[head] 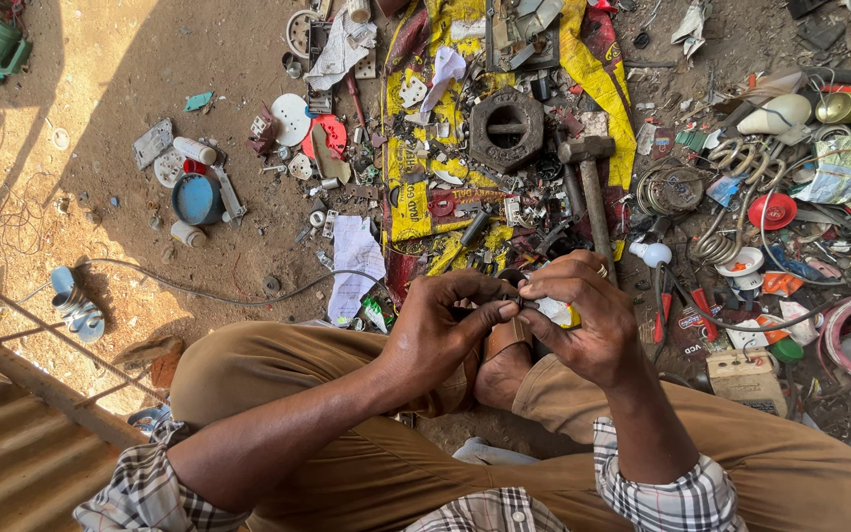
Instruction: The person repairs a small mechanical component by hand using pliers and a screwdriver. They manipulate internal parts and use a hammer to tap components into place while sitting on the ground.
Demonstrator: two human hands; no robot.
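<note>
2 hands, both over lap. Left hand (442, 330) & right hand (583, 315): fingers pinched tight on 1 small white-yellow part (556, 311) (shape mostly hidden). On ground ahead: 1 hammer (590, 187), 1 hexagonal metal block (506, 129), 1 blue lid (196, 199).

I see both hands, left hand (442, 330) and right hand (583, 315), pinching a small white-and-yellow part (558, 312) above the hammer (591, 187).
</note>
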